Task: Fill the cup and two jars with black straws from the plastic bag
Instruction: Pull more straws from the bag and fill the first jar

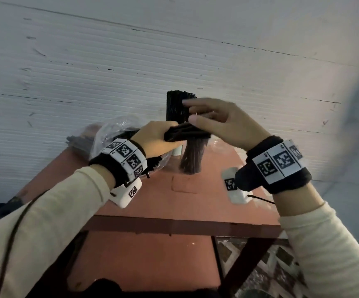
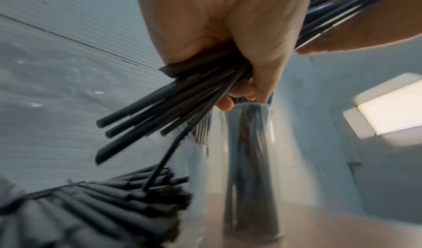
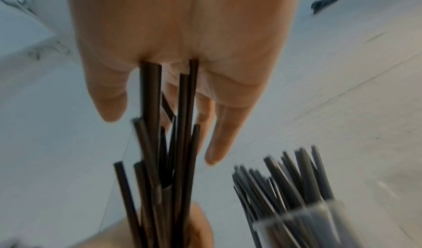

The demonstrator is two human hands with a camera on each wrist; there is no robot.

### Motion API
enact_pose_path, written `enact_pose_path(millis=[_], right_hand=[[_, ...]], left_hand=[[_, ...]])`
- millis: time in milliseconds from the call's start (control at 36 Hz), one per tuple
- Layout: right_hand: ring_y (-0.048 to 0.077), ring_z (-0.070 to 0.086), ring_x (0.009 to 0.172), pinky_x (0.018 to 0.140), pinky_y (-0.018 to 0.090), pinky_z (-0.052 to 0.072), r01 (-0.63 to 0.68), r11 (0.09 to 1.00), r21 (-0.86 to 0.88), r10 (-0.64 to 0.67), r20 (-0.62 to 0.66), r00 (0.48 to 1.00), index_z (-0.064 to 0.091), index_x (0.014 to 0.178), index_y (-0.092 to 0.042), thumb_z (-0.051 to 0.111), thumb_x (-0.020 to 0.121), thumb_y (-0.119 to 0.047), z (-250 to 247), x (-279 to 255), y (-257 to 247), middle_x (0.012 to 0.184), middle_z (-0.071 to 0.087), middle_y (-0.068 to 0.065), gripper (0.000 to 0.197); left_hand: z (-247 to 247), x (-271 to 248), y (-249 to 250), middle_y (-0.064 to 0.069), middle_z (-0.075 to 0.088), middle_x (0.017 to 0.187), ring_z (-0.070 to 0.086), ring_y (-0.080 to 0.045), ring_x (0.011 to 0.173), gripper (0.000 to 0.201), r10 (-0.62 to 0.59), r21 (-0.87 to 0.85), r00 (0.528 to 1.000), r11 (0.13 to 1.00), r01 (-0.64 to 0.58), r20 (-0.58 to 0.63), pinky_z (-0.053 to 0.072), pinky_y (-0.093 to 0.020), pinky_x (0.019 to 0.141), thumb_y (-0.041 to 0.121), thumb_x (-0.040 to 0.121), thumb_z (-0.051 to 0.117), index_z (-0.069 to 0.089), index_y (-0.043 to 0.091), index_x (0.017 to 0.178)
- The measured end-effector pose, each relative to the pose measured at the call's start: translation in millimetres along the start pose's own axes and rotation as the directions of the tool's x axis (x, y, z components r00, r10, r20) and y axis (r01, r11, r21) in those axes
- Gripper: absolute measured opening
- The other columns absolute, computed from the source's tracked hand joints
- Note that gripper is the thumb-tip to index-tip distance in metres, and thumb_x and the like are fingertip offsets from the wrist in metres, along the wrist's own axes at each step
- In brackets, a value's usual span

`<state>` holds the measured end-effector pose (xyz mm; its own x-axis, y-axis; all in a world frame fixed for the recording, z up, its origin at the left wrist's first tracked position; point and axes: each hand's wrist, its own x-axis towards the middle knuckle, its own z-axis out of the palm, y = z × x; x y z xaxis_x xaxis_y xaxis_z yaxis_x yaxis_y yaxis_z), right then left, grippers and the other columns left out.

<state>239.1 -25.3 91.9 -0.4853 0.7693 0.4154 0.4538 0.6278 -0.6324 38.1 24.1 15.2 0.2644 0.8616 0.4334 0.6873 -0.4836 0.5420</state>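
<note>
My left hand [image 1: 170, 136] grips a bundle of black straws [image 1: 187, 132], held level above the red table [image 1: 206, 201]. My right hand [image 1: 190, 111] has straight fingers, and its palm presses on the bundle's right ends [image 3: 169, 125]. Behind the hands stands a clear jar [image 1: 192, 160] packed with upright black straws [image 1: 179, 106]; the same jar [image 2: 251, 161] shows in the left wrist view and as a blurred jar [image 3: 303, 215] in the right wrist view. The clear plastic bag [image 1: 114, 130] with more straws [image 2: 102, 206] lies at the left.
A small white cylinder [image 1: 177, 152] peeks out below my left hand; I cannot tell whether it is the cup. A ribbed white wall [image 1: 174, 50] rises right behind the table. The table's front edge [image 1: 174, 224] runs below my wrists.
</note>
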Motion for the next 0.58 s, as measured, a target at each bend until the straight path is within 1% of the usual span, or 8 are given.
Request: enact_pose_path(millis=[83,167,222,333,389,444,500,583], right_hand=[[0.008,0.064,0.108,0.095,0.037,0.053,0.115,0.991,0.063,-0.102,-0.185,0.978,0.063,0.122,-0.034,0.069,0.087,-0.037,-7,-2,-13,0.124,0.062,-0.007,0.036],[0.009,0.066,0.102,0.084,0.03,0.055,0.234,0.971,0.051,-0.201,-0.362,0.91,0.062,0.12,-0.022,0.07,0.088,-0.026,-7,2,-20,0.126,0.059,-0.003,0.033],[0.008,0.067,0.096,0.075,0.023,0.053,0.304,0.953,0.019,-0.263,-0.455,0.851,0.061,0.114,-0.022,0.069,0.088,-0.02,-3,6,-23,0.125,0.058,0.0,0.026],[0.003,0.065,0.088,0.07,0.012,0.048,0.316,0.947,-0.049,-0.289,-0.558,0.778,0.062,0.102,-0.017,0.067,0.089,-0.017,7,13,-20,0.114,0.059,0.002,0.014],[-0.001,0.062,0.086,0.07,0.01,0.045,0.247,0.966,-0.075,-0.248,-0.527,0.813,0.066,0.097,-0.014,0.063,0.093,-0.021,11,16,-14,0.104,0.063,-0.003,0.008],[0.001,0.06,0.076,0.066,0.011,0.042,0.149,0.977,-0.152,-0.199,-0.404,0.893,0.069,0.095,-0.011,0.055,0.097,-0.029,16,19,-4,0.087,0.066,-0.007,0.023],[0.01,0.058,0.068,0.061,0.019,0.041,0.086,0.967,-0.242,-0.146,-0.243,0.959,0.07,0.096,-0.006,0.049,0.1,-0.036,23,19,5,0.078,0.067,0.002,0.037],[0.0,0.058,0.086,0.076,0.008,0.041,0.114,0.957,-0.268,-0.171,-0.199,0.965,0.071,0.102,-0.014,0.055,0.096,-0.039,30,16,15,0.096,0.067,-0.005,0.03]], left_hand=[[7,2,21,0.008,0.065,0.074,0.061,-0.004,0.068,0.011,-0.042,-0.155,0.999,0.987,0.038,-0.027,0.048,-0.024,0.07,0.035,0.087,0.072,0.064,0.026,0.085],[17,3,40,0.016,0.062,0.062,0.057,0.007,0.059,0.012,-0.041,-0.294,0.999,0.955,0.047,0.024,0.045,-0.02,0.068,0.031,0.086,0.073,0.066,0.022,0.081],[27,2,48,0.018,0.062,0.058,0.058,0.008,0.057,0.012,-0.051,-0.375,0.996,0.924,0.076,0.074,0.045,-0.016,0.067,0.028,0.087,0.073,0.065,0.021,0.081],[44,-6,53,-0.006,0.066,0.08,0.063,-0.009,0.071,0.013,-0.049,-0.546,0.986,0.828,0.129,0.159,0.054,-0.022,0.073,0.018,0.086,0.074,0.065,0.01,0.091],[50,-9,49,-0.008,0.067,0.087,0.066,-0.013,0.08,0.015,-0.069,-0.571,0.978,0.803,0.17,0.195,0.055,-0.027,0.083,0.018,0.084,0.076,0.065,0.013,0.094],[55,-11,44,-0.012,0.071,0.095,0.069,-0.021,0.09,0.021,-0.125,-0.57,0.969,0.789,0.228,0.215,0.055,-0.031,0.091,0.018,0.083,0.077,0.066,0.01,0.099],[57,-13,42,-0.024,0.069,0.107,0.068,-0.033,0.101,0.027,-0.162,-0.589,0.962,0.764,0.263,0.219,0.057,-0.021,0.082,0.012,0.085,0.075,0.066,0.002,0.108],[56,-14,41,-0.026,0.067,0.112,0.066,-0.031,0.101,0.024,-0.177,-0.609,0.962,0.746,0.268,0.206,0.052,-0.008,0.069,0.008,0.088,0.071,0.066,-0.001,0.109]])
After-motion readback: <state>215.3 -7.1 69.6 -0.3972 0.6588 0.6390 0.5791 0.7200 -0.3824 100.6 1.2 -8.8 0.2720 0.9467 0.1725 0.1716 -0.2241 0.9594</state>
